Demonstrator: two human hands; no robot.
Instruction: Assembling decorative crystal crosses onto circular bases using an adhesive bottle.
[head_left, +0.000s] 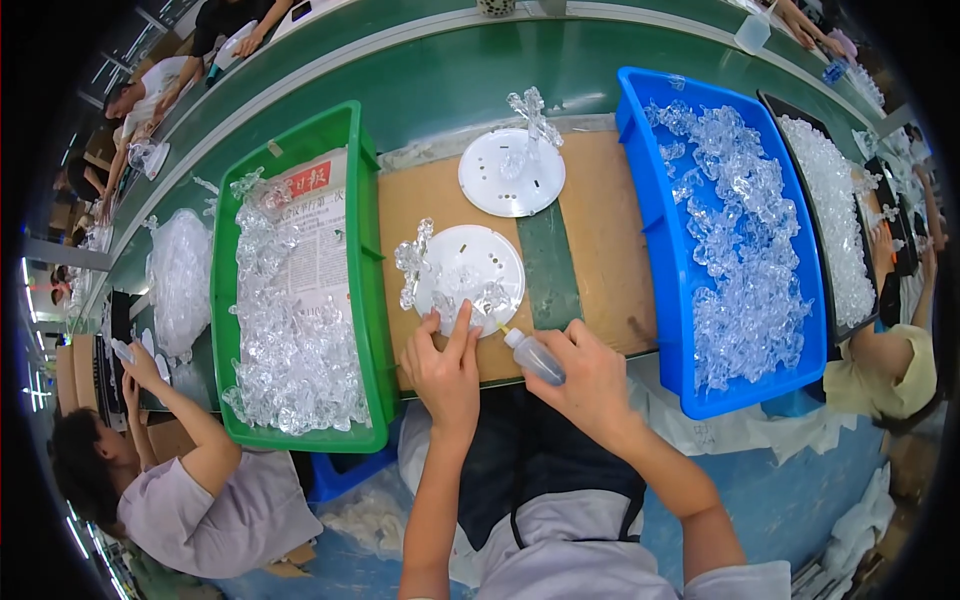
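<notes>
Near white disc (502, 268) sits on the brown board (615, 215), just ahead of the person, clear pieces (490, 298) on it. Left hand (440, 362) is at its near edge, fingertips touching or nearly so; can't tell from here whether that grip is pinching a piece. Right hand's (588, 378) grip is clamped round the squeeze bottle (538, 360). Key relation: disc lies ahead and left of the right grip; bottle's long axis runs diagonally, yellow nozzle toward the disc's near-right edge. Left hand is nearer the disc.

Farther out: far white disc (548, 180) beyond it, green bin (372, 320) left, blue bin (648, 245) right, all on the green surface (430, 75).

Hard to make out: nozzle tip's contact, clear pieces blending together, left fingers partly overlapping. Co-workers at the sides are warped or cut off by the rim.
</notes>
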